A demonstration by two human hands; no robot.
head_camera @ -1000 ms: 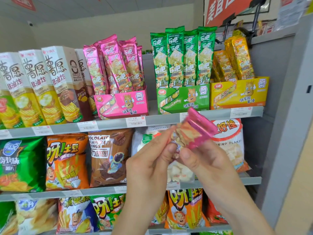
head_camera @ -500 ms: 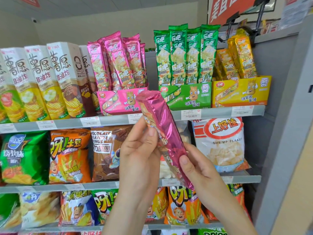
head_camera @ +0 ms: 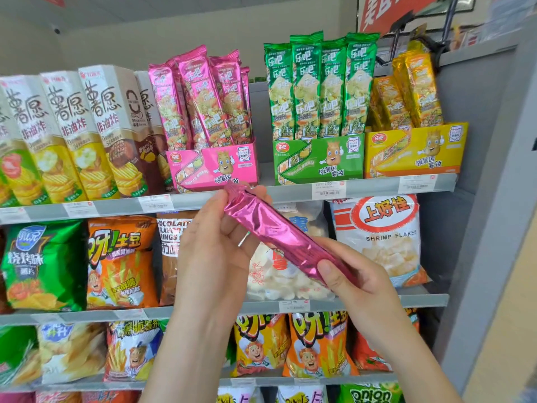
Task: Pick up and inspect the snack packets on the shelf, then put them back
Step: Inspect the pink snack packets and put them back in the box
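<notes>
1 pink packet [head_camera: 279, 231] mid-frame, off shelf, slanting from upper left down to lower right, plain foil side facing cam. 2 hands on it: left hand [head_camera: 220, 245] w/ thumb + fingers curled round top end, right hand [head_camera: 357, 283] pinching bottom end, thumb on top, fingers under.

Top shelf [head_camera: 377, 188] behind has 3 display boxes:
- pink box [head_camera: 215, 167] w/ 4 packets showing
- green box [head_camera: 318, 158] w/ 4
- yellow box [head_camera: 415, 149], 2 clear, rest can't count

Upper left: 4 tall cartons [head_camera: 101, 129] clear. 1 shrimp flakes bag [head_camera: 383, 237] centre right.
</notes>
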